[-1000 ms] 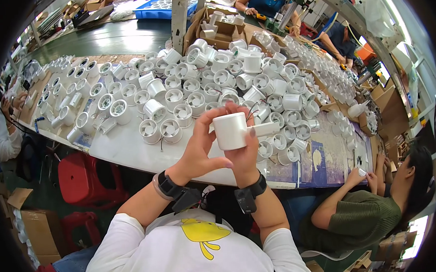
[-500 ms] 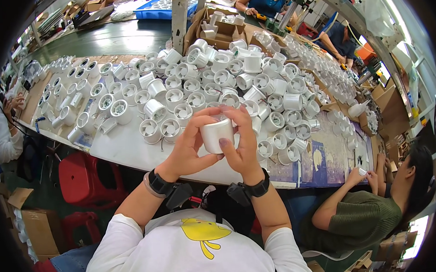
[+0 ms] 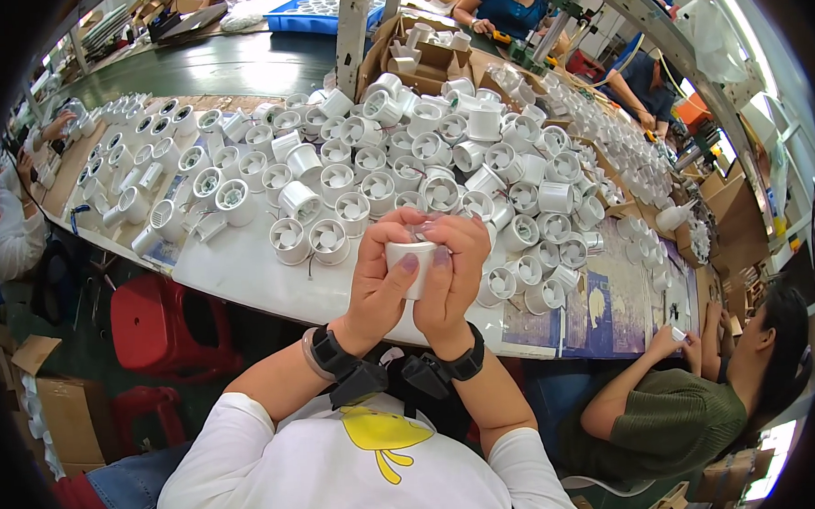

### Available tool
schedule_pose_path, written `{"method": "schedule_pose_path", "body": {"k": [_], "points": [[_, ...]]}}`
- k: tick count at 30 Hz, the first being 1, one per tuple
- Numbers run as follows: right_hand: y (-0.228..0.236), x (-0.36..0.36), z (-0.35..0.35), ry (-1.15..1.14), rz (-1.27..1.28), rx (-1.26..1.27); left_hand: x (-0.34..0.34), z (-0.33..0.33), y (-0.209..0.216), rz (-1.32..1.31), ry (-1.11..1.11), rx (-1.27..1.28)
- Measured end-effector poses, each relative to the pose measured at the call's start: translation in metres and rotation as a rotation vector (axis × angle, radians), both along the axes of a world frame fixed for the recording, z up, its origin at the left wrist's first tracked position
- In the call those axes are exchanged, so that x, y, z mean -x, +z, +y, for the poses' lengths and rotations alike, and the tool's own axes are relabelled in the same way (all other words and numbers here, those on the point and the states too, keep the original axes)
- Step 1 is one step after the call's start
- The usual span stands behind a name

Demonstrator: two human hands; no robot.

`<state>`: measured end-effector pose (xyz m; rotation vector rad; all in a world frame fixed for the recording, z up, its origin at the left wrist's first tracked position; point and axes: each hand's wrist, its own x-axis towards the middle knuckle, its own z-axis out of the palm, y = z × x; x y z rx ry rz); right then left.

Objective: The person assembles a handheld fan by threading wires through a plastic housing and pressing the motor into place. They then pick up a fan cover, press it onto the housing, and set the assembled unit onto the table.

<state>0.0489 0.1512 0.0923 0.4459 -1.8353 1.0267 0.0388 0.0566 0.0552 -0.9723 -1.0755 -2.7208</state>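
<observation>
Closest in, above two wrists with black straps [image 3: 466, 356], the left hand [image 3: 369, 294] and the right hand [image 3: 456, 287] are closed around one white cylindrical housing [image 3: 423, 270]. It sits directly between the palms, inside the grip rather than off to either side, so neither hand is nearer to it. Both thumbs lie against its near wall, tips side by side and pointing up and away from the body, while the fingers arch over its upper rim and far side. The cylinder stands roughly upright, its axis running up between the thumbs; what the fingers do inside the rim is hidden. The hands are narrowed to the housing's width, with no visible gap at its flanks. They hold it over the near edge of the white tabletop [image 3: 240, 264]. Just beyond, to the left, an upright housing with fan blades [image 3: 329, 241] stands open end up, and to the right of the hands another fan housing [image 3: 544, 296] lies near the edge. Behind them spreads a heap of similar white housings [image 3: 484, 121], then an open cardboard box [image 3: 440, 65] and, farthest, a blue tray [image 3: 302, 23].
</observation>
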Motion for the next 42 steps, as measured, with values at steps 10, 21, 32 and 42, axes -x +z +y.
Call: {"method": "schedule_pose_path", "body": {"k": [10, 21, 32, 42], "points": [[-0.004, 0.002, 0.001, -0.035, -0.015, -0.043, 0.001, 0.0, 0.002, -0.024, 0.076, 0.063], [-0.016, 0.01, 0.015, 0.627, -0.546, 0.927, 0.025, -0.03, 0.004, 0.335, 0.397, 0.713], [-0.022, 0.011, 0.019, 0.328, -0.386, 0.606, 0.012, -0.025, 0.024, 0.517, 0.785, 0.741], [-0.017, 0.002, 0.0, 0.777, -0.396, 1.012, 0.018, 0.004, 0.005, -0.125, 0.069, 0.141]]}}
